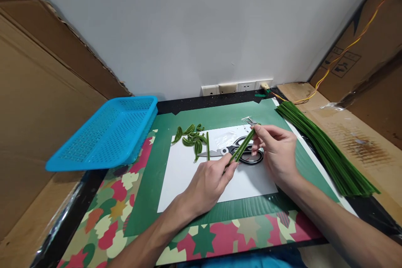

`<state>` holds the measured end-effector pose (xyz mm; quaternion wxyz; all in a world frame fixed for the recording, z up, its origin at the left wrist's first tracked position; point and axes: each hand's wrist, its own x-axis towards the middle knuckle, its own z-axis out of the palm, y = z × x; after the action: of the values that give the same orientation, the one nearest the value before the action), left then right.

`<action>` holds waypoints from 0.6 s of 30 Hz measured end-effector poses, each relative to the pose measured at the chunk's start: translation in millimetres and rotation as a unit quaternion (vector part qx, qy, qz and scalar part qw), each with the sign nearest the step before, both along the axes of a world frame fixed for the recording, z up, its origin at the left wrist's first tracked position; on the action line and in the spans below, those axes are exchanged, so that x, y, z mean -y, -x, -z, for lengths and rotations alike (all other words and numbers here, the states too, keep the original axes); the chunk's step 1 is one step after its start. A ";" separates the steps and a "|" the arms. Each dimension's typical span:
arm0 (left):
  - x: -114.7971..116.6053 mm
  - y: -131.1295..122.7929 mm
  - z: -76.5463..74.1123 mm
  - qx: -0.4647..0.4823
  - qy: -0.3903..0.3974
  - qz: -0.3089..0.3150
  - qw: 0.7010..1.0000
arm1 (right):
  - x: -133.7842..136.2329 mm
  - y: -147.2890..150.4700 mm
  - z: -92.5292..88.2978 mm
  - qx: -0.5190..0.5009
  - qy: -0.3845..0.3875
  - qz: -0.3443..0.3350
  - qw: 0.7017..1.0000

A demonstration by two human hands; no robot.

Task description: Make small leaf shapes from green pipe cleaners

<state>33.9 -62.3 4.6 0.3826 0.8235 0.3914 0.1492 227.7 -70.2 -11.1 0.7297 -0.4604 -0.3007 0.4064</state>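
Several green pipe cleaners (pixel 245 143) stretch diagonally between my two hands above a white sheet of paper (pixel 185 188). My left hand (pixel 209 180) pinches their lower end between thumb and fingers. At the upper end, my right hand (pixel 278 153) grips them with thumb and forefinger. Beneath them lie scissors (pixel 213 153) with black handles, partly hidden by the stems. Looped green pipe-cleaner pieces (pixel 189 139) lie in a loose group left of the scissors. One short straight piece (pixel 207 144) crosses near the blade. A small metal tool (pixel 251 121) shows behind my right fingertips, its kind unclear.
On the right lies a long bundle of green pipe cleaners (pixel 326 150). A blue perforated basket (pixel 125 150) stands at left. Cardboard (pixel 47 63) flanks the table, with wall sockets (pixel 228 88) behind. A yellow-red cable (pixel 329 69) runs down at right. Green mat (pixel 147 184) covers the middle.
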 end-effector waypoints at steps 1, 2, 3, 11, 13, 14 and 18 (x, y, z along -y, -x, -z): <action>0.5 0.2 0.4 0.003 0.002 0.003 1.000 | -0.9 -1.0 -0.2 -0.003 -0.003 0.007 1.000; 1.0 0.5 0.7 0.013 0.010 0.005 1.000 | -1.9 -1.9 -0.6 -0.007 -0.005 0.011 1.000; 1.4 0.8 0.9 0.027 0.024 0.005 0.999 | -2.9 -2.8 -1.0 -0.012 -0.004 0.012 1.000; 1.2 1.6 0.4 0.072 0.085 -0.020 0.994 | -9.1 -10.4 -7.9 -0.045 -0.001 0.041 0.998; 2.6 1.9 0.2 0.077 0.093 -0.003 0.993 | -10.4 -12.5 -8.1 -0.042 -0.003 0.052 0.998; 3.3 2.1 0.3 0.083 0.101 0.003 0.991 | -11.0 -13.1 -7.8 -0.042 -0.001 0.051 0.998; 3.5 2.4 3.0 0.130 0.166 -0.014 0.977 | -12.7 -12.6 -5.9 -0.056 0.009 0.034 0.998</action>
<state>31.6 -65.8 1.6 0.5592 0.7164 0.3694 0.1939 240.3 -57.5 -5.2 0.7545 -0.4534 -0.2396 0.4095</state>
